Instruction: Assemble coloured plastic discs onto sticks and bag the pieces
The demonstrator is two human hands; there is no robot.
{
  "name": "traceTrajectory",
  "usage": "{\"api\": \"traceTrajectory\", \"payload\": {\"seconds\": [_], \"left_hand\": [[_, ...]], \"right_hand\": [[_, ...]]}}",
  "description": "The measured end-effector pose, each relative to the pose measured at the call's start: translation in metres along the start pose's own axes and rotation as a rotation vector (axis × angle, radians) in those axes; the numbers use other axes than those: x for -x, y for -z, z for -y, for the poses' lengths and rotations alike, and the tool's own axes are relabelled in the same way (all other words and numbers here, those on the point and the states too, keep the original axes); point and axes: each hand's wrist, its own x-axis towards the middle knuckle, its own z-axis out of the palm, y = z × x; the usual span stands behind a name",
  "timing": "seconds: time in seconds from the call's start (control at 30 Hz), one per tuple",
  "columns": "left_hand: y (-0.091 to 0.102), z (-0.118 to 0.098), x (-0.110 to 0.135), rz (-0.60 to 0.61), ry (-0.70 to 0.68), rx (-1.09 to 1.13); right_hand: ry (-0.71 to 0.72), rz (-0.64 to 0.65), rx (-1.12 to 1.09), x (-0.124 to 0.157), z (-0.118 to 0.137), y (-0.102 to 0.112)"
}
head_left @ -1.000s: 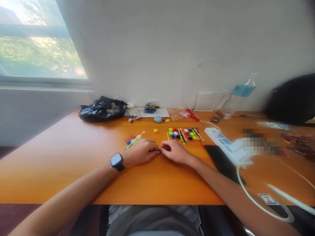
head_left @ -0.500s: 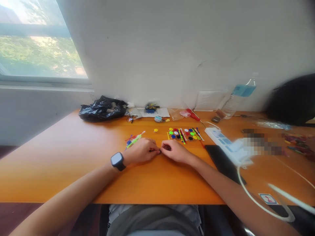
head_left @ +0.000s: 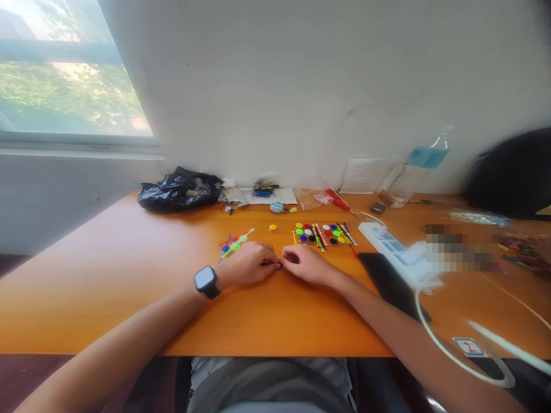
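My left hand (head_left: 257, 261) and my right hand (head_left: 305, 264) meet fingertip to fingertip just above the wooden table (head_left: 275, 321). Both are closed in a pinch on a small dark piece (head_left: 279, 265), mostly hidden by the fingers; its kind cannot be made out. Left of my left hand lies a loose pile of coloured plastic sticks (head_left: 235, 245) in green, red and blue. A yellow disc (head_left: 272, 228) rests beyond the hands. Past my right hand are several coloured discs (head_left: 300, 233) in rows, with thin plastic sticks (head_left: 318, 237) beside them.
A black plastic bag (head_left: 178, 192) sits at the back left, near a round tin (head_left: 276, 207). To the right are a white power strip (head_left: 385, 244) with cables, a black phone-like slab (head_left: 387, 281) and a clear bottle (head_left: 413, 172). A red-handled screwdriver (head_left: 338, 199) lies by the wall.
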Motion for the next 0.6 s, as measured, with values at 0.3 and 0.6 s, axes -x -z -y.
{"api": "traceTrajectory", "payload": {"seconds": [0.3, 0.6], "left_hand": [[-0.0028, -0.0001, 0.0008, -0.012, 0.024, -0.02], [-0.0011, -0.0009, 0.0002, -0.005, 0.024, -0.027]], "right_hand": [[0.005, 0.008, 0.019, 0.0, -0.0036, -0.001], [0.007, 0.01, 0.023, 0.0004, -0.0045, -0.0013]]}}
